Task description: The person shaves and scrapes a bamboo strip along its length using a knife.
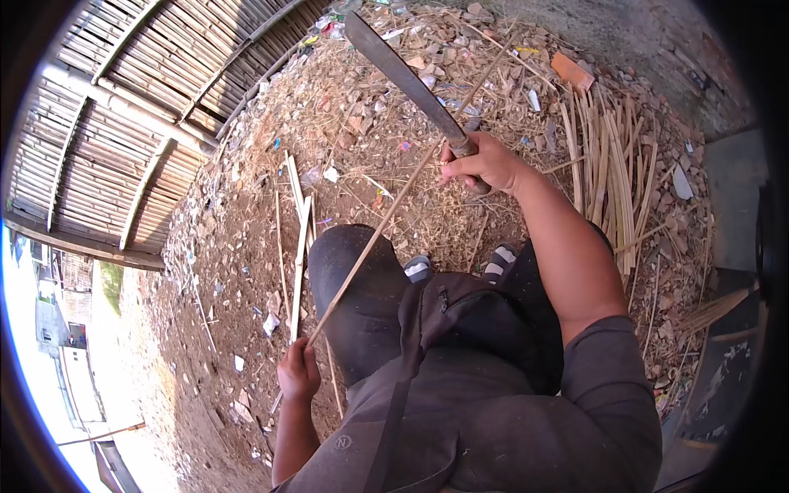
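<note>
My right hand [486,163] is closed around the short handle of a machete [404,80], its long dark blade pointing up and to the left. A long thin bamboo strip [374,238] slants across from my left knee, past the fingertips of my right hand, and on beyond the machete handle. My left hand [298,374] is closed on the strip's near end, beside my left thigh. The strip crosses right by the blade's base in this view.
Split bamboo strips [608,164] lie in a pile to the right. A few loose slats [299,246] rest on the littered ground at left. A bamboo-slat wall [123,123] stands at upper left, an orange brick piece [572,71] near the back wall.
</note>
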`<control>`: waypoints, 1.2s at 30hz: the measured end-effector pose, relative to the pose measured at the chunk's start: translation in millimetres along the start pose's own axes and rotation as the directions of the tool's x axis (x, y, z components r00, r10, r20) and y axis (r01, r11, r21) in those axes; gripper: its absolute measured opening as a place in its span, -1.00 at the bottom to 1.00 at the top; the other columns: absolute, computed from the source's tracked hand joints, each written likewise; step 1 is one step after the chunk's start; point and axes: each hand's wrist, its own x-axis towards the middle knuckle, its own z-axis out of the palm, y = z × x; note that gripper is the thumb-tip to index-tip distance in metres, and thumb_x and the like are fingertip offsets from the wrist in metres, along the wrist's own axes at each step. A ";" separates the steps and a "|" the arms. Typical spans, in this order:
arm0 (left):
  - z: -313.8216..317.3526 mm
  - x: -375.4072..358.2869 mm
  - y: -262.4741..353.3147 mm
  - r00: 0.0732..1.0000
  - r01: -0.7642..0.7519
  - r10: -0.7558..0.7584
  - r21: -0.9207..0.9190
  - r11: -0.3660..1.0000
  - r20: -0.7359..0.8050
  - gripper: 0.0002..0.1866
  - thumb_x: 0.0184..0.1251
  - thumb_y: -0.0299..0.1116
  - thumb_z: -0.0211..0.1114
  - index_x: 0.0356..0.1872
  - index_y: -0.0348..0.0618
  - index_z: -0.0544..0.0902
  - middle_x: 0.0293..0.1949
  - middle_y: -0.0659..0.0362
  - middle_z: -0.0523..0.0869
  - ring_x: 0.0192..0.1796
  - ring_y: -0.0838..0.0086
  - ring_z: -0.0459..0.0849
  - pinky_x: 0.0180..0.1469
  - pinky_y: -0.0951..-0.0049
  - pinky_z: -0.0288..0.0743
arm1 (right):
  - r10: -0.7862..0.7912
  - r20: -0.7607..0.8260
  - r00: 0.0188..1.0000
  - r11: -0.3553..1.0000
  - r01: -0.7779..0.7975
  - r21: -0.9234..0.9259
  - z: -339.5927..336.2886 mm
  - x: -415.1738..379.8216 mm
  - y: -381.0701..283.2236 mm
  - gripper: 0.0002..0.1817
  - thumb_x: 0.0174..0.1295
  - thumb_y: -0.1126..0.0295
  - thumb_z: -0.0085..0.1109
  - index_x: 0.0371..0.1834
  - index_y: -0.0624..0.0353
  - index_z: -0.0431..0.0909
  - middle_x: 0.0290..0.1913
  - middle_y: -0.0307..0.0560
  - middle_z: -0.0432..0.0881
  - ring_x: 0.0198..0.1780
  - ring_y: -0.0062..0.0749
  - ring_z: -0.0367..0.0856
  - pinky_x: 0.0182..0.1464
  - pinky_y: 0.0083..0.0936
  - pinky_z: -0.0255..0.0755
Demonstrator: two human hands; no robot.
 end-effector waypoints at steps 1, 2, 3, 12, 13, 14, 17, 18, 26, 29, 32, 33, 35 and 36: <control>0.4 -1.3 -2.2 1.000 0.009 -0.009 0.006 1.000 0.005 -0.83 0.51 -0.39 0.20 -0.06 -0.24 0.67 -0.39 -0.03 0.74 -0.40 0.06 0.76 -0.35 0.16 0.60 | 0.026 -0.041 0.999 1.000 -0.025 0.015 -2.3 -1.0 0.7 -0.81 0.22 0.43 0.40 -0.18 0.16 0.58 -0.35 -0.14 0.72 -0.55 -0.68 0.48 -0.45 -0.62 0.36; 0.8 -2.5 -4.2 1.000 0.018 -0.019 0.013 1.000 0.010 -0.83 0.51 -0.39 0.20 -0.05 -0.25 0.67 -0.40 -0.03 0.73 -0.40 0.06 0.75 -0.36 0.16 0.59 | 0.016 -0.064 0.998 0.999 -0.014 0.038 -4.6 -1.9 0.5 -0.80 0.22 0.42 0.40 -0.17 0.16 0.58 -0.34 -0.13 0.72 -0.55 -0.68 0.48 -0.44 -0.62 0.36; 1.6 -3.3 -5.9 1.000 0.013 -0.013 0.008 1.000 0.005 -0.82 0.51 -0.39 0.19 -0.05 -0.25 0.67 -0.42 -0.02 0.73 -0.41 0.06 0.75 -0.36 0.16 0.58 | 0.006 -0.086 0.996 0.998 -0.001 0.060 -7.3 -2.6 0.0 -0.80 0.22 0.42 0.41 -0.17 0.16 0.58 -0.33 -0.12 0.72 -0.55 -0.67 0.48 -0.43 -0.61 0.37; 0.9 -3.8 -9.1 0.998 0.053 -0.051 -0.040 0.998 0.034 -0.77 0.57 -0.33 0.15 -0.05 -0.26 0.67 -0.49 -0.01 0.70 -0.44 0.07 0.74 -0.36 0.16 0.57 | -0.157 -0.499 0.852 0.930 -0.043 -0.366 -35.1 1.1 3.3 -0.66 0.20 0.17 0.45 -0.15 0.20 0.64 -0.30 -0.08 0.74 -0.40 -0.45 0.65 -0.25 -0.41 0.53; 0.6 -3.4 -9.4 0.996 0.075 -0.072 -0.058 0.995 0.047 -0.76 0.58 -0.31 0.13 -0.06 -0.26 0.67 -0.51 0.00 0.70 -0.45 0.10 0.74 -0.36 0.18 0.56 | -0.211 -0.520 0.828 0.830 -0.129 -0.543 -41.9 4.7 5.8 -0.59 0.19 0.08 0.45 -0.09 0.18 0.67 -0.31 -0.04 0.74 -0.24 -0.24 0.74 -0.10 -0.27 0.57; 0.5 -3.1 -9.4 0.994 0.098 -0.093 -0.076 0.992 0.060 -0.75 0.59 -0.30 0.11 -0.07 -0.26 0.68 -0.52 0.01 0.69 -0.46 0.13 0.74 -0.36 0.20 0.56 | -0.232 -0.497 0.836 0.785 -0.141 -0.604 -45.1 4.0 10.4 -0.58 0.19 0.07 0.45 -0.09 0.18 0.67 -0.31 -0.02 0.74 -0.22 -0.19 0.74 -0.09 -0.24 0.57; -7.7 3.3 1.5 0.972 0.202 -0.173 -0.188 0.961 0.158 -0.69 0.63 -0.25 0.08 -0.13 -0.26 0.69 -0.57 0.08 0.66 -0.48 0.29 0.72 -0.38 0.29 0.53 | -0.232 -0.398 0.888 0.656 -0.159 -0.738 -27.9 -8.6 -7.6 -0.60 0.19 0.08 0.43 -0.10 0.16 0.67 -0.29 0.03 0.74 -0.16 -0.07 0.75 -0.07 -0.17 0.57; -9.4 5.4 5.0 0.968 0.219 -0.186 -0.200 0.955 0.168 -0.68 0.63 -0.24 0.07 -0.17 -0.26 0.69 -0.58 0.09 0.66 -0.49 0.33 0.70 -0.38 0.31 0.52 | -0.193 -0.347 0.918 0.629 -0.156 -0.761 -17.1 -10.4 -14.4 -0.62 0.18 0.10 0.43 -0.12 0.14 0.66 -0.28 0.04 0.74 -0.14 -0.04 0.75 -0.06 -0.15 0.58; 3.0 12.6 -2.3 0.957 0.248 -0.186 -0.289 0.925 0.224 -0.64 0.61 -0.21 0.13 -0.40 -0.25 0.55 -0.62 0.09 0.57 -0.57 0.34 0.55 -0.45 0.27 0.40 | -0.062 0.047 0.997 0.299 0.064 -0.952 33.0 -11.9 -19.4 -0.73 0.13 0.17 0.42 -0.18 0.00 0.65 -0.31 -0.02 0.74 -0.20 0.04 0.75 -0.16 -0.01 0.58; 8.4 13.3 -3.8 0.981 0.145 -0.128 -0.113 0.983 0.148 -0.67 0.53 -0.23 0.23 -0.42 -0.24 0.53 -0.62 0.02 0.55 -0.58 0.22 0.52 -0.45 0.21 0.37 | -0.191 -0.036 0.981 0.428 0.050 -0.903 14.3 -7.2 5.5 -0.69 0.08 0.17 0.48 -0.17 -0.02 0.65 -0.35 0.02 0.71 -0.20 0.10 0.72 -0.15 -0.02 0.57; 6.4 14.5 -2.0 0.968 0.181 -0.164 -0.077 0.980 0.192 -0.71 0.45 -0.24 0.31 -0.39 -0.22 0.55 -0.61 -0.01 0.55 -0.57 0.12 0.53 -0.44 0.17 0.39 | -0.245 -0.141 0.959 0.467 -0.011 -0.884 2.8 -5.3 12.0 -0.68 0.07 0.17 0.48 -0.12 -0.05 0.66 -0.34 0.03 0.72 -0.20 0.11 0.73 -0.15 -0.02 0.57; 4.1 16.8 3.9 0.972 0.177 -0.160 -0.086 0.980 0.174 -0.72 0.44 -0.24 0.32 -0.38 -0.22 0.55 -0.61 -0.01 0.55 -0.57 0.11 0.54 -0.44 0.17 0.40 | -0.240 -0.133 0.962 0.462 -0.007 -0.887 5.1 -5.5 7.7 -0.68 0.08 0.17 0.48 -0.13 -0.04 0.66 -0.34 0.03 0.72 -0.20 0.11 0.73 -0.15 -0.02 0.57; 0.8 20.7 18.9 0.978 0.170 -0.155 -0.105 0.980 0.140 -0.74 0.42 -0.24 0.34 -0.35 -0.21 0.56 -0.62 -0.01 0.56 -0.57 0.09 0.56 -0.44 0.16 0.41 | -0.228 -0.116 0.967 0.454 -0.001 -0.891 12.0 -8.7 0.1 -0.68 0.08 0.18 0.47 -0.13 -0.03 0.66 -0.33 0.03 0.72 -0.20 0.11 0.73 -0.15 -0.01 0.57; 0.7 21.9 19.4 0.980 0.154 -0.140 -0.094 0.984 0.142 -0.75 0.42 -0.25 0.33 -0.34 -0.21 0.57 -0.62 -0.02 0.56 -0.57 0.08 0.57 -0.44 0.15 0.42 | -0.211 -0.083 0.974 0.416 0.013 -0.909 16.3 -8.4 -1.2 -0.70 0.08 0.18 0.46 -0.16 -0.02 0.65 -0.33 0.01 0.73 -0.20 0.09 0.73 -0.14 -0.01 0.57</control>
